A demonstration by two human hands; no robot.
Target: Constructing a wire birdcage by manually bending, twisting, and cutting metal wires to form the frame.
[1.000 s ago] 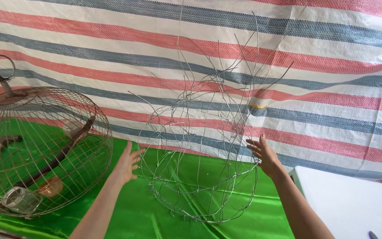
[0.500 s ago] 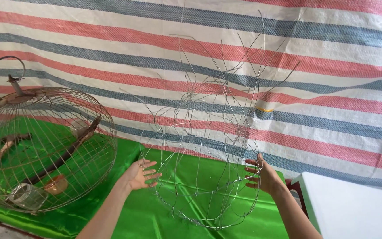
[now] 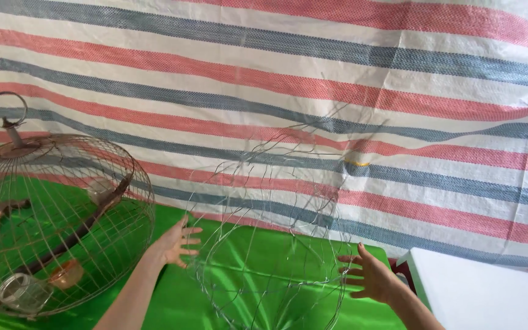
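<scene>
While my left hand [image 3: 175, 241] and right hand [image 3: 371, 278] flank the wire frame [image 3: 270, 244], both grips spread open, seemingly touching its sides.

Single head camera sitting close above tabletop [image 3: 123, 308], facing forward and slightly down, taking in striped tarp [image 3: 337, 91] behind; both forearms entering from bottom edge.

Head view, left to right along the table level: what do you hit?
Finished round wire cage with hook → left hand, open → unfinished bare wire frame on the green cloth → right hand, open → white table corner.
</scene>
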